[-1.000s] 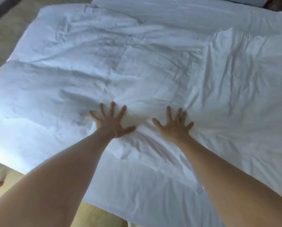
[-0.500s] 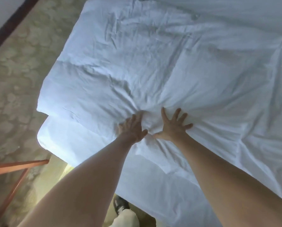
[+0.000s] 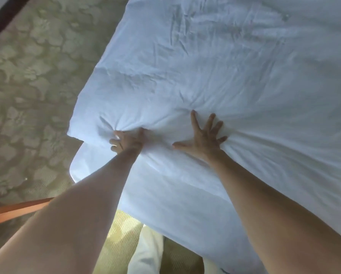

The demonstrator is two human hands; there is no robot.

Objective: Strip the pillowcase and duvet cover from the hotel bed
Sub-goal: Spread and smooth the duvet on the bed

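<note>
The left hand (image 3: 126, 142) is clenched on a bunch of the white duvet cover (image 3: 215, 76), creases fanning out from the fist toward ten and eleven o'clock. The right hand (image 3: 202, 139), just beside it at three o'clock, lies flat with fingers spread, pressing the cloth down rather than gripping it. The duvet cover sprawls over the bed from the hands up to twelve and across to three o'clock, its near corner overhanging a lower white layer, perhaps the bed sheet (image 3: 82, 163), at nine o'clock.

The risk, as I judge it: the fist may have caught the filling along with the cover, so a pull would drag the whole duvet toward the carpet (image 3: 33, 80) at nine o'clock instead of peeling the cover free. A one-handed tug could also strain a seam.

No pillowcase shows. No brand, label or writing is legible.
</note>
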